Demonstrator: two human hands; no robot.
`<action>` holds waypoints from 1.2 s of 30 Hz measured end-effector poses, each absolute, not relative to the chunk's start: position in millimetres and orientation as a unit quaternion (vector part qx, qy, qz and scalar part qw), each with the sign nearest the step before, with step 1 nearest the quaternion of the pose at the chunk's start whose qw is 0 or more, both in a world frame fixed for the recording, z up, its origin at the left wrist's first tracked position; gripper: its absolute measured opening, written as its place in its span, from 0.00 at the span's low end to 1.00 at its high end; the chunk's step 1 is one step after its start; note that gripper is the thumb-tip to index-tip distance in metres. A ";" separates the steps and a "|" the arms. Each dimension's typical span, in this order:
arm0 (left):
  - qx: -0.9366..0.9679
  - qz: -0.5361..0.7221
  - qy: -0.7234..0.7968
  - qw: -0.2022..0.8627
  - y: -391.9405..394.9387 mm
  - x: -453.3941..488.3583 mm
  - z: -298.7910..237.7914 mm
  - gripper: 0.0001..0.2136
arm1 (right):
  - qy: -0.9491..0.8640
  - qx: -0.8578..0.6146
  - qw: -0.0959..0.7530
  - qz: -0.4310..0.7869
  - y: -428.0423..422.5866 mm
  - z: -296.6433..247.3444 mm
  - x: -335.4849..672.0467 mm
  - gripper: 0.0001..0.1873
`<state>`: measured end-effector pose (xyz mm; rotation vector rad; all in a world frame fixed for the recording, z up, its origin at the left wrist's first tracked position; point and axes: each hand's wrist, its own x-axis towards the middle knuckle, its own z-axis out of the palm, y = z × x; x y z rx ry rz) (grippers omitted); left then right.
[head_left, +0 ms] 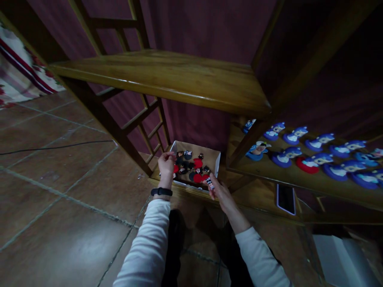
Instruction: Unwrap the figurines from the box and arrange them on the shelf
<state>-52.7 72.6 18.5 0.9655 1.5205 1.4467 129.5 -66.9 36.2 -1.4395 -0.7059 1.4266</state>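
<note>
A shallow white-sided cardboard box (213, 156) sits on the low shelf, holding several small figurines (183, 169) with black and red round bases. My left hand (166, 166), with a black band on its wrist, is at the box's left wall. Its fingers are curled together, and what they hold, if anything, is hidden. Over the box's front right corner, my right hand (220, 190) grips a small black-and-white figurine (210, 183) between thumb and fingers.
A wooden shelf board (161, 75) overhangs the box. Rows of blue-based figurines (295, 135) stand on the shelf to the right, one on a red base (308, 165). A phone (286, 199) lies below them. A cable (56, 146) crosses the tiled floor.
</note>
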 end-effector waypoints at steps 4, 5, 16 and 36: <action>0.556 0.386 0.694 0.247 67.4 -55.6 6.4 0.09 | -0.281 -0.574 0.482 0.600 -66.4 35.5 131.2 0.27; 0.585 0.337 0.708 0.207 64.9 -55.5 3.9 0.10 | -0.282 -0.570 0.479 0.606 -66.3 34.9 131.4 0.26; 0.620 0.049 0.767 0.159 32.7 -4.3 6.8 0.21 | -0.303 -0.544 0.470 0.625 -69.0 39.0 132.6 0.24; 0.623 0.292 0.693 0.215 89.3 -58.0 -19.1 0.13 | -0.237 -0.556 0.498 0.622 -61.0 29.6 129.4 0.18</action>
